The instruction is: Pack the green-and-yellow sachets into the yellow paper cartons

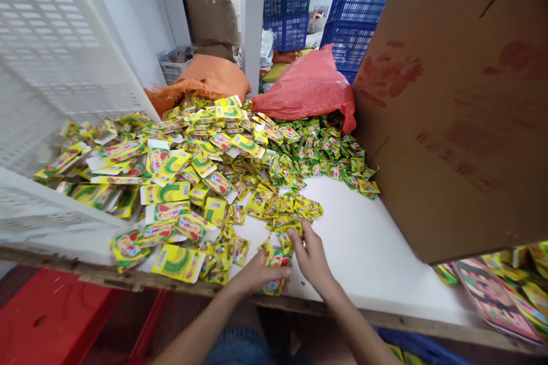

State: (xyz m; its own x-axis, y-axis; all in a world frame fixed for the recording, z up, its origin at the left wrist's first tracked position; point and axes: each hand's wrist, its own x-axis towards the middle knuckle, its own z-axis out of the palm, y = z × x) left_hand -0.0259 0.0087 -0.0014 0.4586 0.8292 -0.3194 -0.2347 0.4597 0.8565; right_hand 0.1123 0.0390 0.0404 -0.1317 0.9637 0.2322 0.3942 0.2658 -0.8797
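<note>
Both hands meet at the 6 o'clock edge of the white surface (377, 251): the left hand (257, 275) has its grip pressed around a small stack of yellow sachets (276, 259), and the right hand (311, 255) pinches one more sachet (286, 228) from the pile. Only this small stack looks gathered. From 9 to 1 o'clock the big heap of sachets (214, 148) remains unsorted, beside the cardboard box (462, 102) at 3 o'clock.

A white wall (128, 17) and pillar (252, 17) stand behind stacked blue crates (287, 8), beside a white table (377, 251).
</note>
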